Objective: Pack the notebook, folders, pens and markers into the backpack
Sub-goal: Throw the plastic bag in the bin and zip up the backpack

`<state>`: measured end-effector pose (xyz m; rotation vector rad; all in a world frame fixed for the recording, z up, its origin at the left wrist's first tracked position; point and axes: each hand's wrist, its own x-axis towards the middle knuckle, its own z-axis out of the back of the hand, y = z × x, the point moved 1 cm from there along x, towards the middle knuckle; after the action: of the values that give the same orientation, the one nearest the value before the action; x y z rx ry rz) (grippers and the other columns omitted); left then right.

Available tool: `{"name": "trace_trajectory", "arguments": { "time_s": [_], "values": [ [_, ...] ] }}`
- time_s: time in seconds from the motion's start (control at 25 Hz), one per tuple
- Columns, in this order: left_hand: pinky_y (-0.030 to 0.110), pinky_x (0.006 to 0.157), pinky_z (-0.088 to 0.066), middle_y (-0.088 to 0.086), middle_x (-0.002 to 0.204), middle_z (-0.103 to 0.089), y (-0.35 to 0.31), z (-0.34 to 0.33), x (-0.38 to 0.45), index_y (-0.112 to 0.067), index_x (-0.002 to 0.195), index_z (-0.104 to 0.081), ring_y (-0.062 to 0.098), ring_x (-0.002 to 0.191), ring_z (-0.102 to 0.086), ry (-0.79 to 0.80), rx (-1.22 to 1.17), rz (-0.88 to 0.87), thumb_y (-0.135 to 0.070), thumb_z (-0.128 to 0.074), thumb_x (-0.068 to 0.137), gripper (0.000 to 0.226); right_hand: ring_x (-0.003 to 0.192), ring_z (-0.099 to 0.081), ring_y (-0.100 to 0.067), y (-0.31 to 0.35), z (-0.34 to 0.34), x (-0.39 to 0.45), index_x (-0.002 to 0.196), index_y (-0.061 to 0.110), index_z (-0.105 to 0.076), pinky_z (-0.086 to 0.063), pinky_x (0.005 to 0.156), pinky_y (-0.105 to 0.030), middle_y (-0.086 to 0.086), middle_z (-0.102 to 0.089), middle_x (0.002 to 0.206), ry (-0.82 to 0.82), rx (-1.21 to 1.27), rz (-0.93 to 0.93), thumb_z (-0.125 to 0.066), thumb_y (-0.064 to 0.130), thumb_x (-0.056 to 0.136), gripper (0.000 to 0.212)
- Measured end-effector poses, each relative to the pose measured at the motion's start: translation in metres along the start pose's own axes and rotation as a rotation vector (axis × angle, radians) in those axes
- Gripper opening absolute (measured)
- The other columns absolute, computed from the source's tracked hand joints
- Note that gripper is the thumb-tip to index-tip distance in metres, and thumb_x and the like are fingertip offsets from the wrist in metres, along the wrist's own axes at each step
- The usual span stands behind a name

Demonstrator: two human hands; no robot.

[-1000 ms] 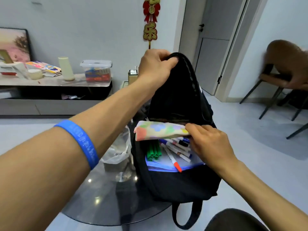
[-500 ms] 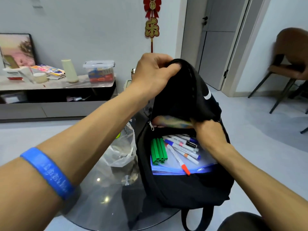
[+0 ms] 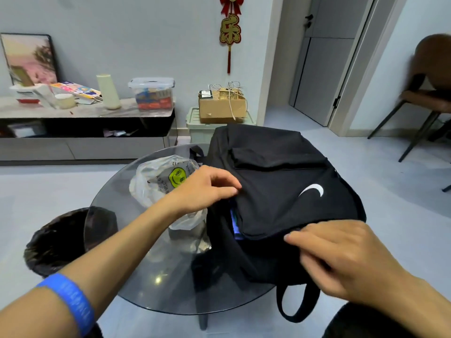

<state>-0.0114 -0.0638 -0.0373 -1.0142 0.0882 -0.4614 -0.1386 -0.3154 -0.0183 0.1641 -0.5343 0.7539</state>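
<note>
At the far left a low console along the wall carries a framed picture, a cream cylinder and a clear lidded box. Nearer, a dark bin shows beside and partly through the round glass table. The person's left forearm, with a blue wristband, reaches across the glass; a crumpled clear plastic bag with a yellow-green smiley sits on the table just behind it. The left hand is at the left edge of the backpack's front flap, thumb and fingertips drawn close together at the black fabric, though whether they actually pinch it cannot be told. The black backpack lies on the right part of the table with its flap folded down over the opening; through the remaining gap a sliver of a blue folder shows inside. The right hand is at the flap's near edge, fingers loosely curled with the tips touching the fabric, nothing clearly grasped. A strap loop hangs off the table's near side. A brown chair stands at the far right.
</note>
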Motion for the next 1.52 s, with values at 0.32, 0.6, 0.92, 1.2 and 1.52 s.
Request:
{"name": "trace_trajectory", "arguments": {
  "time_s": [0.32,0.6,0.92,1.2,1.52],
  "values": [
    [0.038,0.081,-0.049,-0.006,0.099,-0.071,0.027,0.004,0.002,-0.025,0.102,-0.069,0.019,0.095,-0.059,-0.08,0.573,-0.159,-0.014,-0.061,0.074,0.031,0.098,-0.061,-0.031,0.016,-0.096,0.139,0.105,0.019,-0.068,-0.045,0.07,-0.034,-0.006,-0.066,0.106,0.388,0.115,-0.627,-0.052,0.024,0.088,0.024],
    [0.068,0.109,-0.014,0.001,0.16,-0.017,0.097,0.055,-0.016,-0.049,0.14,-0.035,0.04,0.145,-0.015,-0.134,0.903,0.455,-0.038,-0.055,0.073,0.071,0.062,-0.047,-0.027,0.011,-0.143,0.155,0.069,0.014,-0.048,-0.027,0.051,-0.031,-0.001,-0.05,0.07,0.281,0.0,-0.662,-0.053,0.017,0.08,0.012],
    [0.034,0.083,-0.053,0.007,0.109,-0.072,0.136,0.112,-0.044,-0.024,0.105,-0.072,0.029,0.1,-0.065,-0.252,0.686,0.365,-0.006,-0.06,0.079,0.034,0.051,-0.034,-0.024,0.029,-0.147,0.159,0.067,0.012,-0.041,-0.011,0.044,-0.027,-0.001,-0.045,0.068,0.134,-0.257,-0.497,-0.054,0.016,0.08,0.018],
    [0.036,0.073,-0.045,0.017,0.106,-0.066,0.238,0.207,-0.143,-0.012,0.094,-0.063,0.039,0.097,-0.059,-0.713,0.637,0.882,-0.011,-0.056,0.08,0.016,0.054,-0.048,-0.032,0.044,-0.179,0.166,0.067,0.007,-0.044,-0.028,0.048,-0.03,-0.006,-0.05,0.069,0.202,-0.176,-0.552,-0.053,0.01,0.078,0.014],
    [0.037,0.083,-0.047,0.016,0.115,-0.068,0.292,0.19,-0.163,-0.008,0.098,-0.073,0.035,0.108,-0.06,-0.563,0.318,0.846,-0.001,-0.046,0.081,0.033,0.053,-0.045,-0.031,0.042,-0.188,0.171,0.07,0.006,-0.05,-0.026,0.049,-0.03,-0.007,-0.052,0.067,0.164,-0.214,-0.524,-0.053,0.012,0.077,0.01]
  ]
}}
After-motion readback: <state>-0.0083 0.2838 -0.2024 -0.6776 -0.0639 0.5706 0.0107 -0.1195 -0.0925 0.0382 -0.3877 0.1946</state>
